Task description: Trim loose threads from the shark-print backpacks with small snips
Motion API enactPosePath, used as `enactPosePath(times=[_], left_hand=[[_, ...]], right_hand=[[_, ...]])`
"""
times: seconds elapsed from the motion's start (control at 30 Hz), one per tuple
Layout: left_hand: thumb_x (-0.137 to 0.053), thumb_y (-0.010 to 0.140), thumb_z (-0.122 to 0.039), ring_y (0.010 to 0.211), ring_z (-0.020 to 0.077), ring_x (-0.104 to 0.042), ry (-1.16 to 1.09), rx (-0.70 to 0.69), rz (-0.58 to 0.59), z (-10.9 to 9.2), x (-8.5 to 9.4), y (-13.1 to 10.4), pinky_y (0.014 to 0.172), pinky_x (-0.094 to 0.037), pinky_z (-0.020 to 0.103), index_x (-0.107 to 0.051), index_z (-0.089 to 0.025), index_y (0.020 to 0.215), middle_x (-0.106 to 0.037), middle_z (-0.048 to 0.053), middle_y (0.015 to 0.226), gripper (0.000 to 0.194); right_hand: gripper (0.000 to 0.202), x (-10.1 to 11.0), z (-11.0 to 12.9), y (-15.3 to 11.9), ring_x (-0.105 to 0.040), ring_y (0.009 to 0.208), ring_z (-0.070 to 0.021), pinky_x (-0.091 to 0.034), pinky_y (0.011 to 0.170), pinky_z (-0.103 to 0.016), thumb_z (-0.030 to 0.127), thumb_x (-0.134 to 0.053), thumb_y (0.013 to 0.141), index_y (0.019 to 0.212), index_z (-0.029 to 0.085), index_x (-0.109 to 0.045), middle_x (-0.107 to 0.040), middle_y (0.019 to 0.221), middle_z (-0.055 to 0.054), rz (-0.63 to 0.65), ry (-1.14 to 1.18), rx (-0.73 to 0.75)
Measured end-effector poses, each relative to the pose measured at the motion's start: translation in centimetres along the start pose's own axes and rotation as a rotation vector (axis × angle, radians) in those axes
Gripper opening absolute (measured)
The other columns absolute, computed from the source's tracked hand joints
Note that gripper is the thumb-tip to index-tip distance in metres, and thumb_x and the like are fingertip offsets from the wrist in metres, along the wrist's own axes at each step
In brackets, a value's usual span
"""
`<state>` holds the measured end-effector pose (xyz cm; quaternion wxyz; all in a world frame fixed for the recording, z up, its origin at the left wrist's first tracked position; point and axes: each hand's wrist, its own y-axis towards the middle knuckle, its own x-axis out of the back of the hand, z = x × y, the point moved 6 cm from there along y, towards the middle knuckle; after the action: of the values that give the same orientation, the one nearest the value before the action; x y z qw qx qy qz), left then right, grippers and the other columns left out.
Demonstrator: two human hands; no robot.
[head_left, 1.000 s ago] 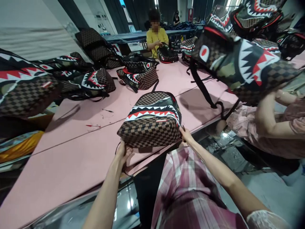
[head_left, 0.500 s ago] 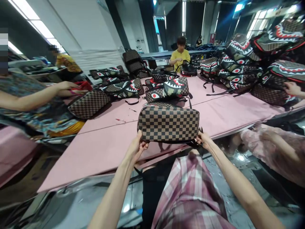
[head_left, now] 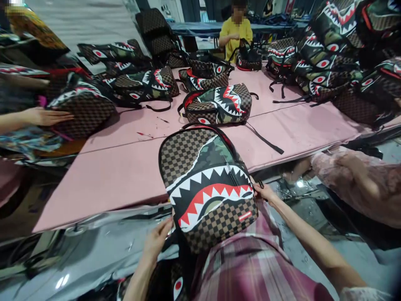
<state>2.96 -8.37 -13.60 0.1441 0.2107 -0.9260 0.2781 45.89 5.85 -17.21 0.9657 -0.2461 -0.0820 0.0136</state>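
Note:
A checkered brown-and-black backpack [head_left: 203, 188] with camouflage patches and a red-and-white shark-mouth print is tilted in front of me. It leans over the table edge, its lower end at my lap. At its lower left side my left hand [head_left: 159, 236] has its fingers closed on the edge, their tips partly hidden. My right hand [head_left: 265, 193] grips the opposite side, and a small dark pointed tool [head_left: 261, 184], possibly thread snips, sticks out of it. Just beyond lies another shark-print backpack [head_left: 224, 104] on its side.
The pink-covered table [head_left: 84, 175] carries several similar backpacks, with a tall pile [head_left: 326, 62] at the right. A co-worker's hand [head_left: 46, 117] rests on a bag at the left. Someone in a yellow top [head_left: 236, 31] works at the far end. Part of another bag [head_left: 175, 280] shows below my left arm.
The backpack has turned from its plain checkered base facing me to its printed front, and has come lower and nearer. Both hands moved to its sides. The left co-worker's bag has shifted.

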Motion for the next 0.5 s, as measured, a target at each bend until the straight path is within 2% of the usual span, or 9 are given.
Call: enactPosePath(times=[0.07,0.1,0.17,0.23,0.3,0.37,0.43,0.5], left_hand=[[-0.057,0.068,-0.047,0.095,0.0281,-0.058,0.117,-0.229,-0.226,-4.3,1.1,0.9,0.083,-0.045,0.041,-0.064,-0.019,0.091,-0.065,0.010,0.098,0.037],[-0.053,0.073,-0.046,0.097,0.0274,-0.057,0.183,-0.370,-0.295,-6.7,0.8,1.0,0.087,-0.044,0.042,-0.064,-0.020,0.094,-0.064,0.010,0.100,0.035],[-0.046,0.080,-0.042,0.097,0.0253,-0.056,0.307,-0.656,-0.316,-11.0,-1.7,0.7,0.091,-0.041,0.041,-0.063,-0.020,0.096,-0.063,0.009,0.100,0.032],[-0.044,0.084,-0.036,0.099,0.0251,-0.055,0.424,-0.883,-0.244,-13.5,-5.9,0.2,0.092,-0.040,0.040,-0.064,-0.018,0.095,-0.064,0.010,0.097,0.029],[-0.043,0.085,-0.030,0.107,0.0281,-0.051,0.547,-1.017,-0.190,-14.1,-10.2,0.0,0.094,-0.038,0.042,-0.063,-0.015,0.100,-0.063,0.013,0.103,0.029],[-0.043,0.085,-0.024,0.115,0.0316,-0.046,0.659,-1.085,-0.172,-13.4,-13.5,-0.1,0.094,-0.036,0.045,-0.061,-0.013,0.107,-0.060,0.015,0.112,0.030],[-0.043,0.084,-0.018,0.119,0.0329,-0.043,0.731,-1.125,-0.170,-12.4,-15.4,-0.3,0.093,-0.035,0.045,-0.059,-0.013,0.111,-0.059,0.014,0.117,0.032],[-0.043,0.083,-0.015,0.120,0.0323,-0.043,0.765,-1.142,-0.177,-11.7,-16.1,-0.5,0.093,-0.034,0.044,-0.059,-0.013,0.113,-0.059,0.013,0.118,0.033]], right_hand=[[0.039,-0.3,2.1,0.7,-0.041,0.039,-0.0086,-0.028,0.036,-0.019,0.042,-0.055,0.075,0.096,0.010,-0.063,-0.057,0.054,0.001,-0.053,-0.038,0.095],[0.039,-0.6,3.5,0.9,-0.046,0.045,-0.0100,-0.032,0.040,-0.020,0.041,-0.053,0.077,0.100,0.011,-0.062,-0.059,0.059,0.000,-0.069,-0.058,0.153],[0.036,-1.4,6.6,1.0,-0.055,0.063,-0.0133,-0.040,0.053,-0.022,0.038,-0.053,0.079,0.104,0.013,-0.062,-0.063,0.073,-0.003,-0.072,-0.088,0.265],[0.031,-3.0,9.5,0.6,-0.057,0.079,-0.0162,-0.043,0.069,-0.025,0.034,-0.058,0.077,0.103,0.018,-0.064,-0.064,0.086,-0.004,-0.019,-0.188,0.389],[0.034,-5.2,11.9,-0.2,-0.057,0.086,-0.0182,-0.042,0.075,-0.027,0.034,-0.063,0.076,0.107,0.023,-0.063,-0.061,0.098,-0.005,0.057,-0.466,0.548],[0.043,-7.6,13.4,-0.9,-0.058,0.084,-0.0189,-0.042,0.070,-0.028,0.038,-0.063,0.077,0.118,0.026,-0.056,-0.056,0.108,-0.006,0.115,-0.840,0.680],[0.052,-9.3,14.3,-1.1,-0.060,0.078,-0.0185,-0.042,0.063,-0.026,0.043,-0.061,0.079,0.127,0.027,-0.047,-0.053,0.112,-0.008,0.119,-1.108,0.706],[0.051,-10.4,15.1,-0.7,-0.060,0.074,-0.0185,-0.041,0.060,-0.026,0.043,-0.059,0.080,0.126,0.024,-0.045,-0.052,0.111,-0.009,0.112,-1.236,0.672]])
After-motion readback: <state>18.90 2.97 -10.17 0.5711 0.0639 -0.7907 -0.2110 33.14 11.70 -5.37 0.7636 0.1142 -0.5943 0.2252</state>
